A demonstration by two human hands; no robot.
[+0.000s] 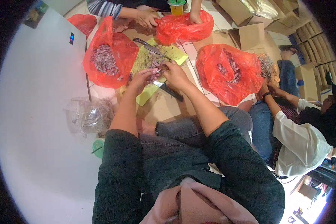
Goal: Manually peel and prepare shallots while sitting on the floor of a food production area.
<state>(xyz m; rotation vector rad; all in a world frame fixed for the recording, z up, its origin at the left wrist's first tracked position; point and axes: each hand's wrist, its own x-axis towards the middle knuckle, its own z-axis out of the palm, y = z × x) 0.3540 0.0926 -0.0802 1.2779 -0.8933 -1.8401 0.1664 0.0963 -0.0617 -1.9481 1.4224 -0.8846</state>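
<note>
Over a yellow cutting mat, my left hand pinches a small purple piece, likely a shallot. My right hand meets it from the right, its bent fingertips at the same piece; the exact grip is too small to make out. Just below the hands lies a knife, its black handle toward me and its blade partly under them. A second knife rests across the mat's far side. Dark scraps and purple bits are strewn over the mat.
An open red plastic bag of purple pieces stands left, another right. Across from me, a person's hands are at a third red bag, beside an orange drink cup. A clear plastic bag and a co-worker flank me.
</note>
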